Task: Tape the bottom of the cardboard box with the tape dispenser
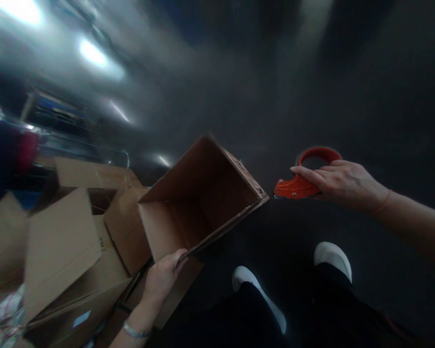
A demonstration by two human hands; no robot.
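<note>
My left hand (164, 276) grips the near edge of an open cardboard box (159, 224), thumb at the rim and fingers hidden against its outside. The box is tilted, its opening facing me, and its inside looks bare. To the right, my right hand (342, 182) is closed around an orange tape dispenser (299, 187). The dispenser's front end points at the box's right corner, with a small gap between them. Whether tape is loaded on its ring cannot be made out clearly.
Several other cardboard boxes (63, 241) stand at the left with flaps raised, one bearing a pale label (81, 318). Patterned cloth (5, 314) shows at the lower left. My white shoes (333, 256) are on the dark floor (384, 121). Blurred racks lie at the far left.
</note>
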